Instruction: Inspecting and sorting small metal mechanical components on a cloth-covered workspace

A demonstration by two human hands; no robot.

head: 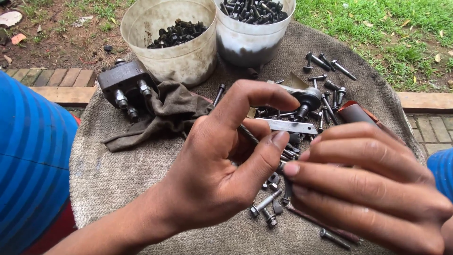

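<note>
My right hand [373,189], nearest the lens: fingers flat and together, tips touching the left thumb; whether they grip anything I cannot tell. My left hand [222,160] pinches a threaded bolt [248,134], running up-left behind the thumb. Beyond: loose bolts [265,203] on sackcloth [118,174], grey rag [165,113], two buckets [188,52].

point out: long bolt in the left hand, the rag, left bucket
long bolt [247,133], head view, threaded shank
rag [165,113], head view, middle fold
left bucket [179,59], head view, outer wall
</note>
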